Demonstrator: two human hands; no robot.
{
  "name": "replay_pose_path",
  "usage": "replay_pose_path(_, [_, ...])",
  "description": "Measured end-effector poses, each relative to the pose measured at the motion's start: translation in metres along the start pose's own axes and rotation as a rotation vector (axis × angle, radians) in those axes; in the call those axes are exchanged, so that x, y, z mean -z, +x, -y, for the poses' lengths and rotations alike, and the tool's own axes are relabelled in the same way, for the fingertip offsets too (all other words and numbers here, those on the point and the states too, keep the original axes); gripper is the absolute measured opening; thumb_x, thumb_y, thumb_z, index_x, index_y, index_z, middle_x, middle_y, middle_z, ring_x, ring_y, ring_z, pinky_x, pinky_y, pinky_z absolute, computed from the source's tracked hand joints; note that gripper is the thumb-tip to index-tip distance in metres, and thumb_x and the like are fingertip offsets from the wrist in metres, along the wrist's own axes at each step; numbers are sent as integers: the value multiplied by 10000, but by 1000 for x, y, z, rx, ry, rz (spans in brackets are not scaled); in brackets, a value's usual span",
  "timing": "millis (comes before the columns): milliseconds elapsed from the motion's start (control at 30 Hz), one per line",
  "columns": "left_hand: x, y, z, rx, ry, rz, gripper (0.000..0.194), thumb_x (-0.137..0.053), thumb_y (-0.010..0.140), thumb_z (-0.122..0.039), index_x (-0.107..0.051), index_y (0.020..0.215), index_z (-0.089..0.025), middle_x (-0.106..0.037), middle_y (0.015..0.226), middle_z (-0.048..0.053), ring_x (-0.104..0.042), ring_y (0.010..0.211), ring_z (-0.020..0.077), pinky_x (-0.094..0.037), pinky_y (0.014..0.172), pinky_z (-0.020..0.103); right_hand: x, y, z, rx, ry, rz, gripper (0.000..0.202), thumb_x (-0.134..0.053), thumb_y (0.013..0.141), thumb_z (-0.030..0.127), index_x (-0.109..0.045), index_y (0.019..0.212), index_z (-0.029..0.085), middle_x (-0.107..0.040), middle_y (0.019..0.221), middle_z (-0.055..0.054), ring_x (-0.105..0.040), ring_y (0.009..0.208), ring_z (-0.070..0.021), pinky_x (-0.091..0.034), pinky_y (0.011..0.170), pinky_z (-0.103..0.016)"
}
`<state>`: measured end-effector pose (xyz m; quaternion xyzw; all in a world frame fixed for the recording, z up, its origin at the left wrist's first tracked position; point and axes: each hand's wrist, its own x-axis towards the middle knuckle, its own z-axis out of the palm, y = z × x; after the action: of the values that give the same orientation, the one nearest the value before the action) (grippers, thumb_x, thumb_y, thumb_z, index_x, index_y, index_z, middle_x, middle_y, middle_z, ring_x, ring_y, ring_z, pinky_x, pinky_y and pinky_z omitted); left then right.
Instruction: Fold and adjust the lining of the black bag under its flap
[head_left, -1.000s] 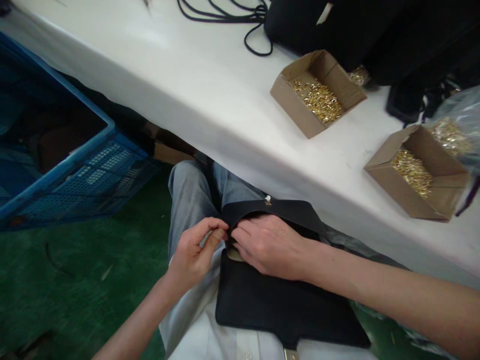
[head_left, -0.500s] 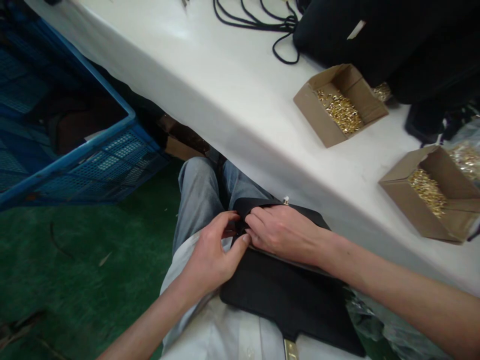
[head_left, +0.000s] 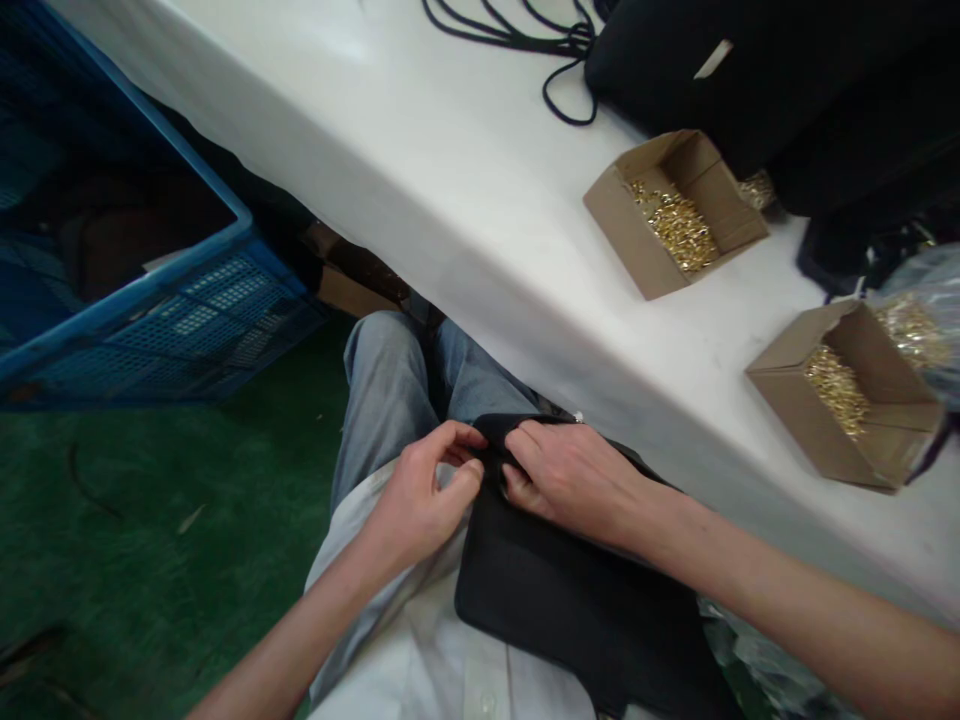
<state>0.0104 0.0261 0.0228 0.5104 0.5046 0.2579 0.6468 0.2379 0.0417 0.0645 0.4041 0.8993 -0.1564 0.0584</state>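
Observation:
A black bag point(head_left: 570, 590) lies across my lap with its flap hanging toward my body. My left hand point(head_left: 431, 490) grips the bag's left end between thumb and fingers. Beside it, my right hand point(head_left: 566, 470) has its fingers curled at the mouth of the bag, gripping the material there. The fingertips are partly hidden, so any small part between them does not show. A small pale metallic piece point(head_left: 578, 416) sticks up at the bag's far edge, just past my right hand.
On the white table point(head_left: 450, 190) stand two cardboard boxes, one point(head_left: 634, 235) farther off and one point(head_left: 817, 430) nearer, both with small gold hardware. Black bags point(head_left: 690, 90) and cords point(head_left: 502, 40) lie behind. A blue crate point(head_left: 240, 310) stands at left.
My left thumb has drawn back slightly from my right hand's fingertips. The bag's flap has shifted a little down and right; its gold clasp has left the view.

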Motion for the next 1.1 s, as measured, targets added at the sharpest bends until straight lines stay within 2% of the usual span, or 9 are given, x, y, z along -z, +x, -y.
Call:
replay_pose_path(167, [-1,26,23,-100,82,-22,378,-563,974,-182,-737,1309,-203,-736,1448,106,-712,1328,252,-590,1129,411,2,1,-6,69,19,-36,132,-597,1088,174,-633,964,199,-684,843,-27,-621,655,-216,-302,615,-394])
replay_pose_path(267, [1,41,34,-179,92,91,500,-563,1018,-159,-678,1500,-224,-725,1540,100,-694,1421,253,-567,1226,436,3,-3,-9,109,44,-83,245,-471,1135,153,-637,961,196,-651,816,-16,-596,642,-207,-327,619,-396])
replay_pose_path(333, [3,46,34,-277,130,173,482,-569,1063,-177,-675,1529,-240,-725,1554,89,-678,1456,249,-528,1284,441,2,-5,-12,120,59,-113,316,-406,1161,156,-638,950,194,-632,798,-11,-588,642,-201,-346,622,-390])
replay_pose_path(433, [5,47,28,-356,156,218,411,-568,1083,-194,-721,1462,-235,-757,1497,87,-702,1415,245,-528,1277,423,-1,-4,-14,110,68,-142,343,-384,1170,170,-635,938,194,-624,787,-9,-581,636,-201,-353,619,-389])
replay_pose_path(567, [5,39,18,-287,166,227,382,-572,1058,-214,-740,1401,-219,-778,1432,93,-723,1349,261,-551,1232,430,-3,1,-13,77,118,-131,290,-408,1129,139,-627,948,194,-653,811,-21,-593,650,-205,-353,626,-385])
replay_pose_path(733, [-2,26,13,-223,107,173,528,-588,1084,-287,-587,1611,-253,-642,1660,95,-605,1546,277,-455,1352,483,-7,2,-10,-6,169,-115,194,-477,1109,151,-591,965,210,-670,835,-26,-612,657,-210,-328,621,-378])
replay_pose_path(867, [-6,19,6,-202,103,90,660,-670,1052,-276,-478,1683,-268,-650,1642,102,-626,1526,276,-497,1321,467,-9,-5,-6,-28,194,-120,187,-468,1126,130,-574,994,208,-657,844,-20,-636,665,-208,-354,628,-373])
replay_pose_path(967, [-3,19,-4,-229,120,64,608,-695,1026,-247,-537,1613,-257,-696,1571,103,-673,1460,271,-537,1277,446,-9,-10,-3,-65,181,-103,193,-447,1158,147,-575,1021,195,-652,854,-26,-660,688,-217,-372,635,-373])
replay_pose_path(1100, [6,21,-18,-225,178,117,434,-694,1033,-281,-663,1463,-229,-749,1487,97,-721,1367,270,-580,1224,448,-12,-10,-1,-69,125,-88,190,-429,1166,143,-579,1054,179,-654,852,-38,-650,676,-237,-369,623,-388])
